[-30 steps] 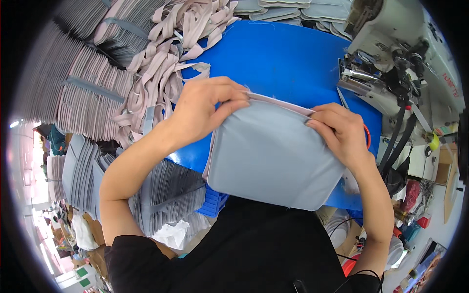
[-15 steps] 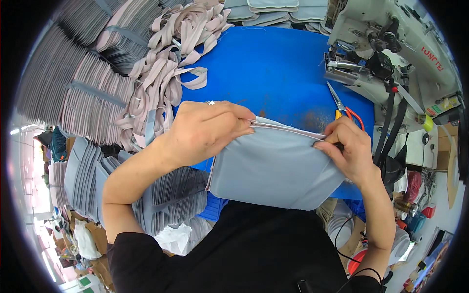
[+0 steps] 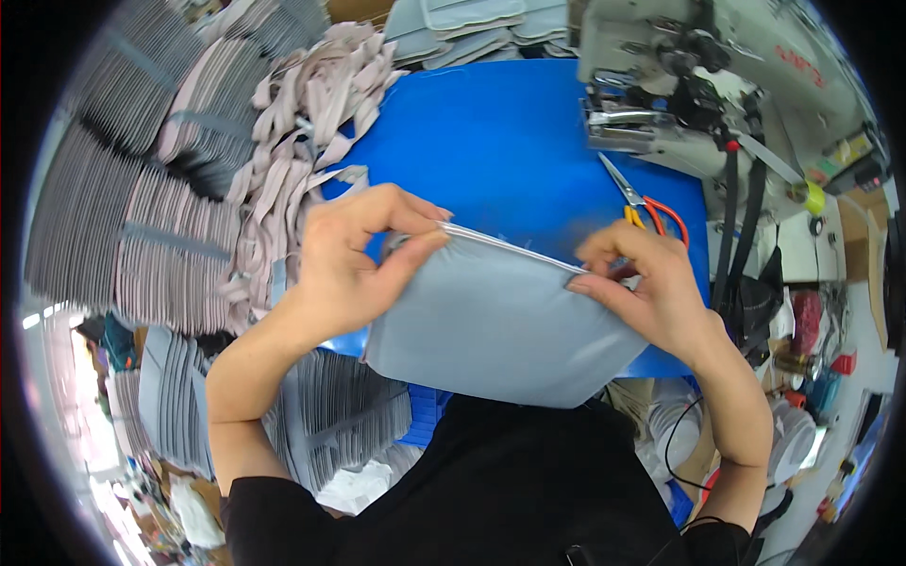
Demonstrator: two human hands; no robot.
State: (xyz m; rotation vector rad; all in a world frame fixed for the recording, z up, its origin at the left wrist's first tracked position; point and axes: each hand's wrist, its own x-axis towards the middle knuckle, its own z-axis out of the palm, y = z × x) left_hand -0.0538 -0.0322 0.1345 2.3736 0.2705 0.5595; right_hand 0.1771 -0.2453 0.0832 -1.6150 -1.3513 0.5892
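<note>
A flat grey-blue fabric piece (image 3: 500, 325) with rounded lower corners hangs between my two hands, in front of my black shirt. Pale layers show along its upper edge. My left hand (image 3: 354, 255) pinches the upper left corner between thumb and fingers. At the right end of the same edge, my right hand (image 3: 651, 283) holds the cloth between thumb and bent forefinger. Scissors (image 3: 642, 201) with red and orange handles lie on the blue table (image 3: 481, 132), just beyond my right hand.
An industrial sewing machine (image 3: 698, 104) stands at the back right. Loose pale pink straps (image 3: 302, 123) are heaped on the left, beside tied stacks of grey and pinkish pieces (image 3: 175, 245). More grey pieces (image 3: 472, 28) lie at the far edge, and another stack (image 3: 344, 406) sits below my left forearm.
Both hands and the fabric piece have shifted slightly left in the picture, as has the background. The upper edge looks straighter and tauter, and its layers lie closer together.
</note>
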